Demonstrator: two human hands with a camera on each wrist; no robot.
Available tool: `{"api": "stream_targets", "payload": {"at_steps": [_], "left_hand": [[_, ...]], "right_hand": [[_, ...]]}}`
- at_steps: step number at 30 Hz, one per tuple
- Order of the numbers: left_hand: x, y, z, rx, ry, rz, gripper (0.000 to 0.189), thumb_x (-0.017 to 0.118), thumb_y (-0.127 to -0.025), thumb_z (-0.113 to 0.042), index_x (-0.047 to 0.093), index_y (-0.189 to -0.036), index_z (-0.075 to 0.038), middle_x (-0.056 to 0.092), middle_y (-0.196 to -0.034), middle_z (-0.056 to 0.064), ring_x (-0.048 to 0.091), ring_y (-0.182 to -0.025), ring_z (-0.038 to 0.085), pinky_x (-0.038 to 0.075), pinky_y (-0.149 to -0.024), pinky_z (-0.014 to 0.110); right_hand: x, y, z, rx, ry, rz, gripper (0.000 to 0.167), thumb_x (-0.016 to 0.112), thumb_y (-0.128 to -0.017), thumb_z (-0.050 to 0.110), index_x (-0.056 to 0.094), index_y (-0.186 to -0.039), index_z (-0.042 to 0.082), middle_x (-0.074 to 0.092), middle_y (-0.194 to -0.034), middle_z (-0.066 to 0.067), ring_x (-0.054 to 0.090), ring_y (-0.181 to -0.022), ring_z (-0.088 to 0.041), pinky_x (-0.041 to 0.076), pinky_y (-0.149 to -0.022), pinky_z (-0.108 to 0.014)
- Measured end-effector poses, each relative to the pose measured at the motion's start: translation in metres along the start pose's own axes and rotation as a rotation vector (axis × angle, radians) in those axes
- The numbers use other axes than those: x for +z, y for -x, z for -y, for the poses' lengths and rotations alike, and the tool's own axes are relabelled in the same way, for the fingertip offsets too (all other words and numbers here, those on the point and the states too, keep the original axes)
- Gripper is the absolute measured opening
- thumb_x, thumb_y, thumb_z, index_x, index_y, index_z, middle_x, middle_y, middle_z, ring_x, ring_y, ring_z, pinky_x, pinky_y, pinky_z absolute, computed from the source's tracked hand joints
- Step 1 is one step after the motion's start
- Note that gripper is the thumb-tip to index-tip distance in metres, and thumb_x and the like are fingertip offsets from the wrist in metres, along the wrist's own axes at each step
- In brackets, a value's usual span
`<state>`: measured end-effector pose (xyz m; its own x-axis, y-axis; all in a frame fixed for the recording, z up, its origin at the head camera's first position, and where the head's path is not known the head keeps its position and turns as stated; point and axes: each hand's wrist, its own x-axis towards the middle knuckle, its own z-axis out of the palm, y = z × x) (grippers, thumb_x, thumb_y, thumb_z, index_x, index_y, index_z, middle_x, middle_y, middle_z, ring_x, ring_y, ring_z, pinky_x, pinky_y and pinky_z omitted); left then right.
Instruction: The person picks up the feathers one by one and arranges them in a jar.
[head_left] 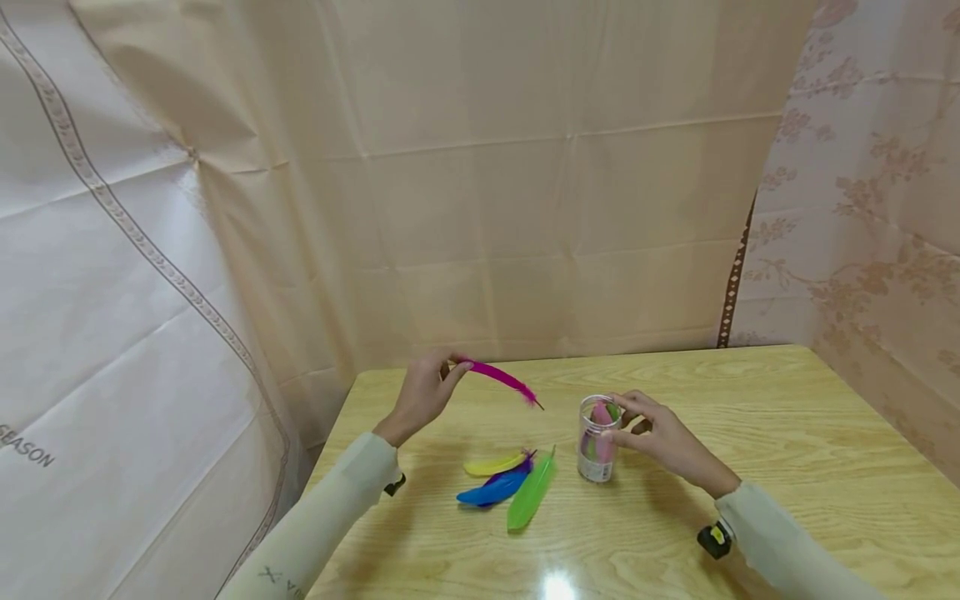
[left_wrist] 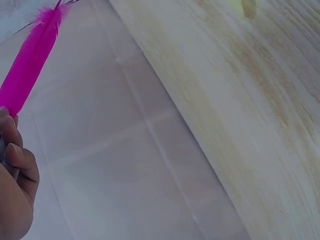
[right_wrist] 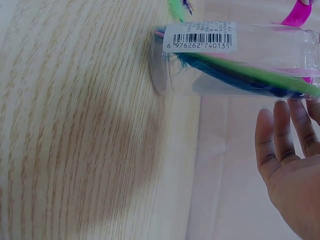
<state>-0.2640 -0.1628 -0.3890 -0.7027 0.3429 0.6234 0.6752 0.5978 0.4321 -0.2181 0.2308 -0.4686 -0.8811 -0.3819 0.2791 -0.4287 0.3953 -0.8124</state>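
Observation:
My left hand (head_left: 423, 390) pinches a magenta feather (head_left: 498, 377) at its tip, above the table. The bare quill end points down to the right, toward a clear jar (head_left: 595, 472). My right hand (head_left: 667, 437) grips this jar near its rim, fingers and thumb at its upper part. The jar stands upright and lidless, with pink, green and dark blue feathers inside; a barcode label (right_wrist: 200, 37) shows in the right wrist view. Between the hands, on the table, lie a yellow feather (head_left: 491, 466), a blue feather (head_left: 491, 490) over a purple one, and a green feather (head_left: 531, 496).
The light wooden table (head_left: 750, 467) ends in a back edge just beyond the hands. Behind it hangs a beige cloth (head_left: 525, 208). Pale patterned cloths hang at the left and right.

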Motion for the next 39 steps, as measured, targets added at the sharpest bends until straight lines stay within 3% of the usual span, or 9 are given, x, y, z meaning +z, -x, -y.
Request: {"api": "stream_targets", "payload": {"at_steps": [5,12,18,32,39], "left_hand": [[-0.001,-0.006,-0.001,0.044,0.0,-0.028,0.012,0.069,-0.1,-0.016,0.076,-0.104,-0.008,0.069,-0.089,0.003,0.045,-0.056,0.008,0.038,-0.051,0.024],[-0.002,-0.014,-0.005,0.081,0.01,-0.06,0.012,0.069,-0.101,-0.018,0.076,-0.103,-0.008,0.058,-0.07,-0.005,0.045,-0.054,0.008,0.038,-0.049,0.024],[-0.001,-0.017,-0.009,0.125,0.026,-0.084,0.012,0.069,-0.1,-0.017,0.076,-0.103,-0.007,0.058,-0.071,-0.005,0.045,-0.054,0.007,0.038,-0.047,0.023],[0.005,-0.027,-0.022,0.144,0.045,-0.07,0.011,0.069,-0.101,-0.016,0.074,-0.104,-0.006,0.065,-0.084,0.001,0.046,-0.056,0.007,0.041,-0.05,0.024],[0.011,-0.033,-0.03,0.164,0.066,-0.055,0.012,0.069,-0.1,-0.015,0.074,-0.103,-0.005,0.056,-0.07,-0.001,0.044,-0.054,0.008,0.038,-0.049,0.024]], "right_hand": [[0.0,0.001,0.003,0.002,-0.004,0.0,0.061,0.073,-0.098,0.029,0.051,-0.15,0.006,0.058,-0.127,0.0,0.056,-0.106,-0.025,0.051,-0.085,-0.029],[0.0,0.001,0.004,-0.003,0.005,0.003,0.061,0.072,-0.099,0.03,0.051,-0.151,0.006,0.058,-0.126,0.0,0.056,-0.105,-0.024,0.051,-0.085,-0.029],[-0.001,0.001,0.005,0.0,0.003,0.004,0.061,0.072,-0.099,0.03,0.051,-0.151,0.007,0.058,-0.125,0.0,0.056,-0.105,-0.024,0.051,-0.086,-0.029],[-0.001,0.001,0.004,0.001,0.008,0.001,0.063,0.073,-0.098,0.03,0.05,-0.151,0.006,0.058,-0.126,-0.001,0.057,-0.105,-0.023,0.052,-0.086,-0.029],[0.0,0.001,0.004,0.007,0.005,-0.001,0.062,0.074,-0.097,0.03,0.051,-0.151,0.007,0.058,-0.124,0.0,0.057,-0.105,-0.023,0.052,-0.086,-0.03]]}}
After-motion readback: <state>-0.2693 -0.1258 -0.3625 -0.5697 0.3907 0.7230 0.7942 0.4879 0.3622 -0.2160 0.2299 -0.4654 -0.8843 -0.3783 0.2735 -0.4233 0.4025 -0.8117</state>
